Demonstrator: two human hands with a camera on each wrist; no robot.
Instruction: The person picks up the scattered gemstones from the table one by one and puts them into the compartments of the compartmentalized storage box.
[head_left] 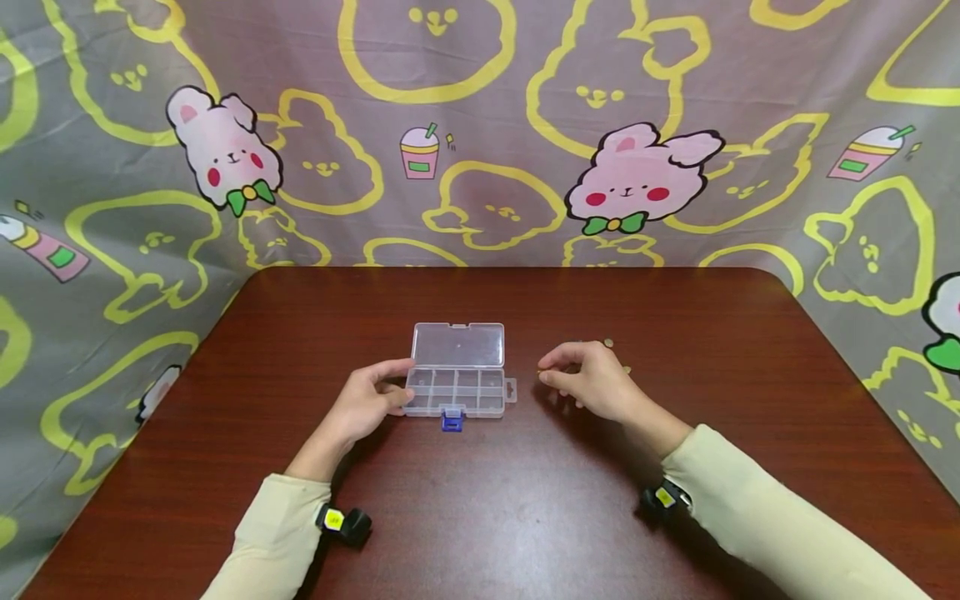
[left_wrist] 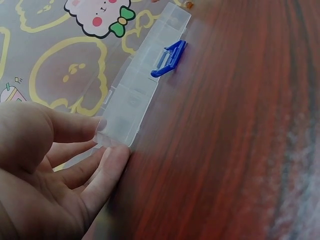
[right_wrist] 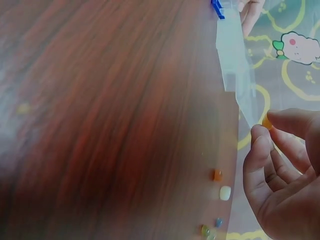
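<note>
- Left sleeve (head_left: 277,525): pale yellow; a black wrist device (head_left: 342,524) sits beside the cuff.
- Left hand (head_left: 363,404): grips the left end of the clear box. The thumb presses the near corner; the index finger bears on the far side. The remaining fingers are partly hidden in the head view.
- Clear box (head_left: 455,392): rests on the dark red-brown table (head_left: 465,517), between the two hands. Dividers split it into compartments.
- Lid (head_left: 458,345): open, on the far side of the box.
- Blue latch (head_left: 452,421): on the near wall, undone and projecting outward.
- Hanging tab (head_left: 512,390): on the right end of the box.
- Right hand (head_left: 596,379): just beyond the tab, apart from the box. Thumb and index finger pinch a yellow-orange bead (right_wrist: 267,122); the other fingers are bent.
- Loose beads: near the right hand. The right wrist view shows an orange bead (right_wrist: 217,175), a white bead (right_wrist: 225,193), a blue bead (right_wrist: 218,222) and a green bead (right_wrist: 205,230).
</note>
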